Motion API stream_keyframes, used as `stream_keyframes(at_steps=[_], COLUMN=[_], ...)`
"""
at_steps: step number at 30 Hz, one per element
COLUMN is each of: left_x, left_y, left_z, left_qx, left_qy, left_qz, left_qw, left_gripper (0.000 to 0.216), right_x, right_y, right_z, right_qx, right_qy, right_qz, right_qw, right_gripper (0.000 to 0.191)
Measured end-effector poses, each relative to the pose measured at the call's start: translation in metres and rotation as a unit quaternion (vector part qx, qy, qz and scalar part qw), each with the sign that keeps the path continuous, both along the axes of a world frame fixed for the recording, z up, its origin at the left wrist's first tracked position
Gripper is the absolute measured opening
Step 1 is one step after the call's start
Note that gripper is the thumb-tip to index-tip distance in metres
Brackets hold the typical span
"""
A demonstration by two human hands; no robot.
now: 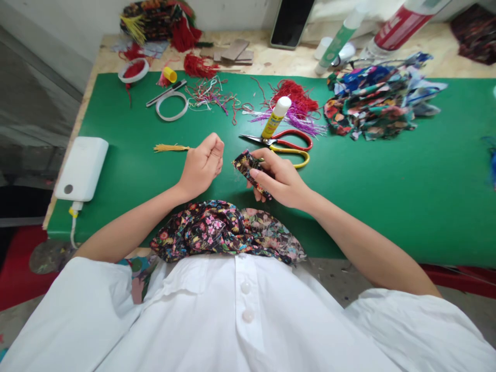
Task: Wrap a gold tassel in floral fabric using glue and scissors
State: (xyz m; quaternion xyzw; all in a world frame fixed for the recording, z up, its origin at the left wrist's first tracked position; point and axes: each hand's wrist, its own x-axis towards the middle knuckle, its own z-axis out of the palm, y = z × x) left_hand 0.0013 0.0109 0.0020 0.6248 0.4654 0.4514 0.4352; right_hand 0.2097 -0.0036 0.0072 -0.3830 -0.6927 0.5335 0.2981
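My right hand grips a small folded piece of black floral fabric between thumb and fingers, just over the green mat. Beside it, my left hand is closed in a fist; whatever lies inside the fingers is hidden. A yellow tassel lies left of that fist, its tied end close to the hand. Beyond my right hand are scissors with red and yellow handles and a glue stick with a white cap, standing up by the blades. A larger black floral cloth is bunched at the table's front edge against my shirt.
Red and purple threads, a tape ring, a pen and a yellow cap lie at the back of the green mat. Fabric scraps are heaped right. A white power bank with cable sits left.
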Motion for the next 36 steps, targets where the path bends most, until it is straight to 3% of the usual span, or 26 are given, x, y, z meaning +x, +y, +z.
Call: stream_keyframes(at_steps=[6,14,20,25,28,33,36], left_x=[-0.002,0.005,0.005,0.006,0.007,0.009,0.01], left_y=[-0.002,0.002,0.005,0.006,0.006,0.005,0.003], left_z=[0.004,0.004,-0.003,-0.006,-0.006,-0.003,0.001], left_qx=[-0.03,-0.138,-0.071,-0.058,-0.082,-0.188,-0.251], left_qy=[0.028,-0.016,-0.034,-0.026,-0.066,-0.152,-0.168], left_qz=[-0.045,-0.056,-0.081,-0.084,-0.07,-0.01,-0.036], left_qw=[0.998,0.989,0.994,0.994,0.992,0.97,0.953], left_gripper=[0.06,0.049,0.051,0.047,0.042,0.031,0.024], right_x=[-0.001,-0.001,-0.004,-0.009,-0.01,-0.006,-0.003], right_y=[0.0,0.002,0.0,-0.002,-0.001,0.0,0.002], right_z=[-0.001,0.001,-0.002,-0.007,-0.01,-0.012,-0.011], right_qx=[-0.046,-0.065,-0.072,-0.071,-0.004,0.107,0.166], right_qy=[0.046,0.075,0.059,0.055,0.022,-0.014,-0.046], right_qz=[-0.025,-0.03,-0.015,-0.027,-0.042,-0.043,-0.075], right_qw=[0.998,0.995,0.996,0.996,0.999,0.993,0.982], right_gripper=[0.035,0.038,0.034,0.033,0.035,0.027,0.027])
